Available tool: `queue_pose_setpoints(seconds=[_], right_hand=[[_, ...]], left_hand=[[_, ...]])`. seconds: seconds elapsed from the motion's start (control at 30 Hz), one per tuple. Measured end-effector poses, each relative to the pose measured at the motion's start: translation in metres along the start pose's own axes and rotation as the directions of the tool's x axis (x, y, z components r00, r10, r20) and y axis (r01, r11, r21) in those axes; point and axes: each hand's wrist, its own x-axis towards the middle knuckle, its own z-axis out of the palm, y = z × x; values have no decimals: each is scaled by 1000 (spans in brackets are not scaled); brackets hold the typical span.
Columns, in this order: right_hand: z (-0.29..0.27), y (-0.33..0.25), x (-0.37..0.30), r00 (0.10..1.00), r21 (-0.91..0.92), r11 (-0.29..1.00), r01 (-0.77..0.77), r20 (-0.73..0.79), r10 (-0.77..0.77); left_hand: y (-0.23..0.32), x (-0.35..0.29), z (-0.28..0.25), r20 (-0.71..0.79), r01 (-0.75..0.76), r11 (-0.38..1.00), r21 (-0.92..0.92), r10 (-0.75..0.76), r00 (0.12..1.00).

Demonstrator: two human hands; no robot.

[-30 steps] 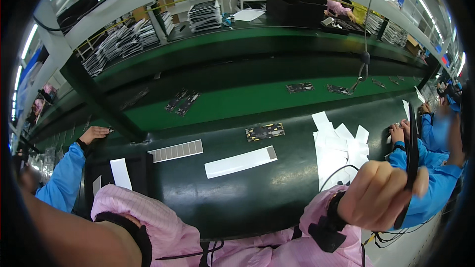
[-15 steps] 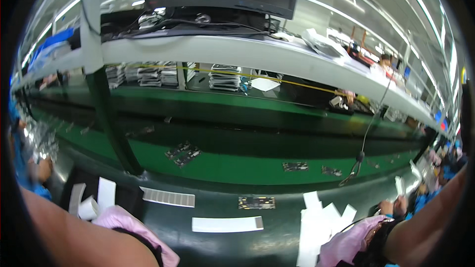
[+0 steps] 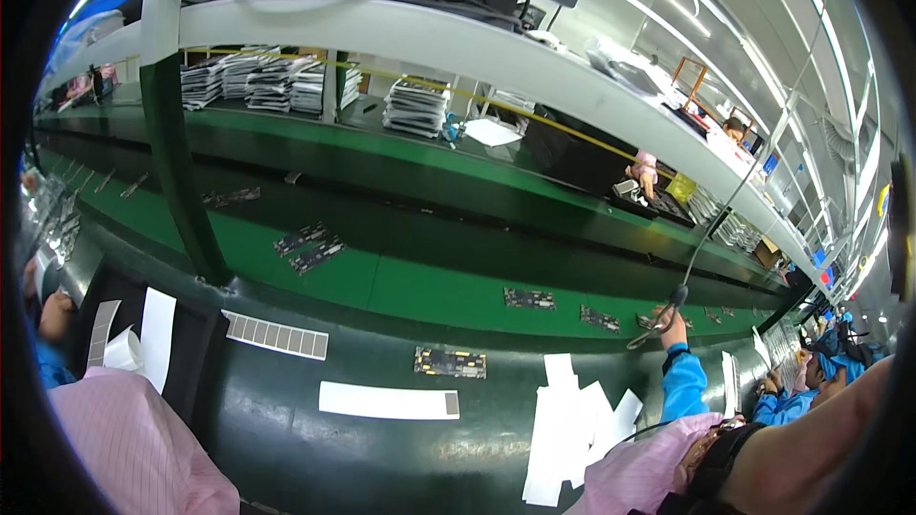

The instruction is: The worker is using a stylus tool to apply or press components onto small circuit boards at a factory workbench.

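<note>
Neither of my hands shows. At lower left only the pink sleeve of my left arm (image 3: 134, 439) is in view. My bare right forearm (image 3: 811, 439), its pink sleeve pushed up, runs out at the right edge, the hand beyond the picture. On the dark green bench between my arms lies a circuit board (image 3: 450, 362). A white backing strip (image 3: 382, 400) with one grey label at its end lies in front of it. To the left rests a strip of grey labels (image 3: 277, 336). Loose white strips (image 3: 549, 439) lie piled beside my right sleeve.
A black tray (image 3: 203, 367) at left holds white strips. Beyond the bench, several circuit boards (image 3: 530, 298) lie on a green conveyor belt (image 3: 410, 291). A co-worker's blue-sleeved hand (image 3: 674, 328) reaches there beside a hanging cable (image 3: 701, 248). A shelf (image 3: 382, 33) with a monitor crosses above.
The view has turned, so the bench things sit further left and higher. My bare left forearm has left the picture, leaving its sleeve. A co-worker's blue-sleeved arm now reaches to the belt.
</note>
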Motion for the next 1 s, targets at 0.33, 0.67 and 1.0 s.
queue_pose_setpoints(seconds=[0.33, 0.67, 1.0], right_hand=[[20, 199, -34, 974, -439, 898, 23, 214, 79], [-191, -181, 100, 912, 738, 674, -46, -245, 330], [-331, -532, 69, 929, 830, -508, 229, -342, -139]], left_hand=[[-11, -2, -11, -21, -15, 995, -97, 13, 1000], [-15, 2, -4, 5, 13, 995, -102, -13, 1000], [5, 6, -10, 16, -7, 999, -32, 8, 1000]])
